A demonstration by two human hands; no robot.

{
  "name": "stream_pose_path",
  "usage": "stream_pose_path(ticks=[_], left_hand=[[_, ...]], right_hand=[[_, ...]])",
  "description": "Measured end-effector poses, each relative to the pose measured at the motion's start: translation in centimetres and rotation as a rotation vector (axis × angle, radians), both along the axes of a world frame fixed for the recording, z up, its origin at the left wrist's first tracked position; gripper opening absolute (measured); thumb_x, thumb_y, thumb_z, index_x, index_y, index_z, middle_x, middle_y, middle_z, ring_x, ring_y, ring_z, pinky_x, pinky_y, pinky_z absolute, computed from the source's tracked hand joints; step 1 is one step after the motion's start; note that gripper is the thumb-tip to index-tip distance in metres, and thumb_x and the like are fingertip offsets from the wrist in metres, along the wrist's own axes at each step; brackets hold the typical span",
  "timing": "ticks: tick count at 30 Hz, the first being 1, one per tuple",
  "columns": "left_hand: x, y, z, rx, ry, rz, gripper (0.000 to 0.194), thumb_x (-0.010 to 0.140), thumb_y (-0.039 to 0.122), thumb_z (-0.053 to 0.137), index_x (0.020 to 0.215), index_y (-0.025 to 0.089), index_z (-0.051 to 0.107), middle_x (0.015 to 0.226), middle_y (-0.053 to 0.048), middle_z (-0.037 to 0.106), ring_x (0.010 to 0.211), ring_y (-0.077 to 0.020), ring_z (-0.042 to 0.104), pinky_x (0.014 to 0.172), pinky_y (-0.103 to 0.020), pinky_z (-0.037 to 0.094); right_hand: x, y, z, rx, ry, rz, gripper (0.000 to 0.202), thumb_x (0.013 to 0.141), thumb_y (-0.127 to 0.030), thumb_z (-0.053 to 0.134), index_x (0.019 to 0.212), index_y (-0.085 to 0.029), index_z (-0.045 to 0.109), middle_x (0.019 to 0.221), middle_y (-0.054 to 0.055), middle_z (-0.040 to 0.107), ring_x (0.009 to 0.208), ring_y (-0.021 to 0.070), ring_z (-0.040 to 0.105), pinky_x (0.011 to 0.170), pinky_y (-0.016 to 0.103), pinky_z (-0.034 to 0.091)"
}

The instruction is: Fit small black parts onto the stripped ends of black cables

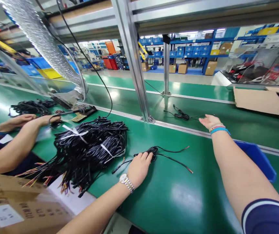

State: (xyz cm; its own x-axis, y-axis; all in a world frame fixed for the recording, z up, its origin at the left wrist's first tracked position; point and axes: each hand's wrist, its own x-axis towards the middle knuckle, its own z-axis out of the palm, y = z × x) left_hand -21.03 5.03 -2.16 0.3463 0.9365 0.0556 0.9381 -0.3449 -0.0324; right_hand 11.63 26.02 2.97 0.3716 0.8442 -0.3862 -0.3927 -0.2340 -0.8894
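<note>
My left hand (pixel 140 167), with a watch on its wrist, lies over a coiled black cable (pixel 152 152) on the green work surface, fingers curled on the coil. Two cable ends with reddish tips stick out to the right, and a dark connector points left. My right hand (pixel 210 121) reaches out over the green belt beyond the metal rail, fingers extended and apart. A second coiled black cable (pixel 182 114) lies on that belt, one thin end running up to my right fingertips. Left of my left hand is a big pile of black cables (pixel 93 143) bound with white ties.
A co-worker's hands (pixel 42 121) handle a cable near a soldering-type fixture (pixel 83 113) at left. A cardboard box (pixel 19 208) is at lower left, a blue bin (pixel 256 159) beside my right forearm. A metal post (pixel 135 61) rises mid-bench; cardboard (pixel 261 101) lies far right.
</note>
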Motion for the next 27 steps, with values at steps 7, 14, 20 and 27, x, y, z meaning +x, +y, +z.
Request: stream_pose_path(ticks=[7,14,20,27], left_hand=[[1.4,-3.2,0.6,0.021,-0.134,-0.128,0.036,0.080,0.021,0.048,0.115,0.020,0.049,0.113,-0.010,0.053,0.104,-0.0265,0.046,0.089,-0.042,0.036],[12.2,-2.0,-0.3,-0.057,-0.208,-0.439,0.028,0.084,0.015,0.038,0.109,0.018,0.051,0.109,-0.009,0.054,0.102,-0.0229,0.046,0.087,-0.037,0.037],[13.6,-0.2,-1.2,-0.105,-0.255,-0.374,0.016,0.084,0.021,0.040,0.083,0.017,0.055,0.088,-0.008,0.058,0.083,-0.0210,0.051,0.072,-0.032,0.039],[12.6,-2.4,2.0,-0.393,-0.661,-0.288,0.019,0.085,0.024,0.036,0.094,0.019,0.052,0.068,-0.001,0.062,0.059,-0.0139,0.054,0.057,-0.024,0.037]], right_hand=[[3.2,-7.7,6.4,0.349,-1.095,0.504,0.010,0.070,-0.021,0.058,0.070,-0.013,0.065,0.068,0.004,0.063,0.062,0.0129,0.057,0.060,0.022,0.046],[8.4,-16.2,3.6,-0.143,-1.915,0.976,0.023,0.070,-0.015,0.046,0.067,-0.015,0.068,0.068,0.006,0.066,0.064,0.0150,0.059,0.062,0.022,0.041],[9.7,-18.0,-0.3,-0.245,-1.982,0.983,0.024,0.070,-0.013,0.046,0.080,-0.013,0.069,0.082,0.015,0.066,0.073,0.0230,0.062,0.062,0.028,0.043],[10.0,-17.7,-1.9,-0.209,-2.016,0.988,0.024,0.071,-0.010,0.046,0.083,-0.004,0.066,0.090,0.024,0.062,0.084,0.0301,0.061,0.070,0.035,0.044]])
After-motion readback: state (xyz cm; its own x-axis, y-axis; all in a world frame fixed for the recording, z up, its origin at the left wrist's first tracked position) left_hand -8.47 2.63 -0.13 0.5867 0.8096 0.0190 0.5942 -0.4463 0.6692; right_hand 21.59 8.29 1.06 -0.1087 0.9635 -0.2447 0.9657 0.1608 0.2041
